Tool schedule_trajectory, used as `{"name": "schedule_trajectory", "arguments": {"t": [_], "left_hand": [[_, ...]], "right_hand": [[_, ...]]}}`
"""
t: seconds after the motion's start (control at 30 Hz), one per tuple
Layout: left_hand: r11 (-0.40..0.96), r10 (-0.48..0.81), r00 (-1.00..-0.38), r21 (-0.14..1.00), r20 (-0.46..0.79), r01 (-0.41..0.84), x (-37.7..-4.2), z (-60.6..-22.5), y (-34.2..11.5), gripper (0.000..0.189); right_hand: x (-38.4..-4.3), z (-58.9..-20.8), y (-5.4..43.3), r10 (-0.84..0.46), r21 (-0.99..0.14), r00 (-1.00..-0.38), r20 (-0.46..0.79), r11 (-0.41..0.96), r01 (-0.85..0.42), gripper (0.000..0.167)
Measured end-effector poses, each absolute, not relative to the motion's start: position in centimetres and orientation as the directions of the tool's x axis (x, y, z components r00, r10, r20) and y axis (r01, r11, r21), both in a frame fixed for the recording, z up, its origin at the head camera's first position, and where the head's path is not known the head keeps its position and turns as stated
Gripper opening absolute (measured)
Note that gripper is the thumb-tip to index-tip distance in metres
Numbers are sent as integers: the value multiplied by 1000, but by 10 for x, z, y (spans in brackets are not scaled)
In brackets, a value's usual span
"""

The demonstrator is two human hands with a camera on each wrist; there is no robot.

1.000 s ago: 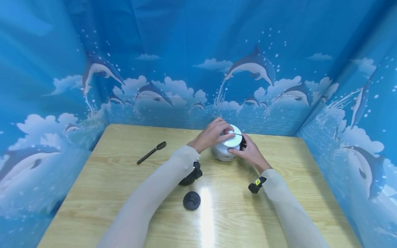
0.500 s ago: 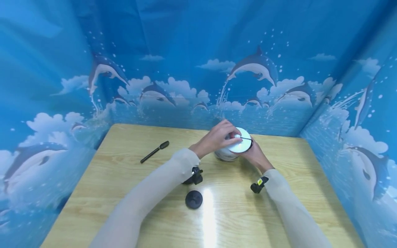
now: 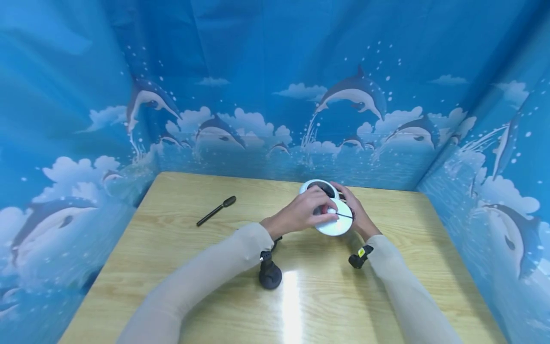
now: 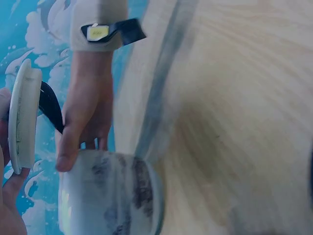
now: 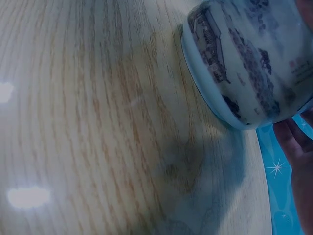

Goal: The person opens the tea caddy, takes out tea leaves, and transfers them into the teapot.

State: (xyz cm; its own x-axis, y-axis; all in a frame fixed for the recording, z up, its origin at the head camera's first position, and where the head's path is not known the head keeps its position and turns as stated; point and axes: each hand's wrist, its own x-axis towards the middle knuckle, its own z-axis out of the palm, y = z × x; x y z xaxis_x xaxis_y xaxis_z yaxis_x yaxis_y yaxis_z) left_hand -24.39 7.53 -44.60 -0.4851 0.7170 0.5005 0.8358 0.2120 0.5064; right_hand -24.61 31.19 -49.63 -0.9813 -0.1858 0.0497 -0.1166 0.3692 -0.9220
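My left hand pinches the small knob of a round white lid, which is apart from the jar's mouth, in front of it. The lid's ribbed rim shows in the left wrist view. Behind the lid is a white ceramic jar with a dark printed scene; its open mouth looks dark inside. My right hand grips the jar's right side, thumb on its wall. A thin black curved piece shows between lid and right hand; its kind is unclear. In the right wrist view the jar covers part of that hand.
A black brush-like tool lies on the wooden table at the left. Near the front, a round black disc is partly covered by the left wrist camera. A blue dolphin-print curtain stands behind the table's back edge.
My left hand has drawn the lid off the jar, first rightward, then toward me. The jar's dark opening now shows. My right hand stays at the jar's side.
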Motion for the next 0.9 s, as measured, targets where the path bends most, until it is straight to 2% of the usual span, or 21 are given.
{"name": "schedule_trajectory", "arguments": {"t": [0.07,0.17,0.3,0.43,0.53,0.9], "left_hand": [[191,729,-467,505,501,842,-239,-450,75,18],[167,749,-434,491,501,855,-233,-457,74,16],[147,773,-390,458,500,877,-226,-469,75,16],[154,801,-382,458,460,876,-219,-480,77,18],[166,819,-390,477,421,863,-214,-489,78,19],[197,834,-418,513,361,836,-204,-512,84,22]], "right_hand": [[-248,-494,308,-142,-954,-989,-46,299,2,57],[-252,-493,305,-98,-975,-987,-130,194,109,55],[-252,-499,310,-144,-956,-989,-40,292,-4,58],[-251,-502,314,-171,-896,-985,32,431,-104,84],[-253,-501,312,-148,-887,-989,9,455,-76,95],[-250,-499,312,-138,-848,-990,13,524,-84,102]]}}
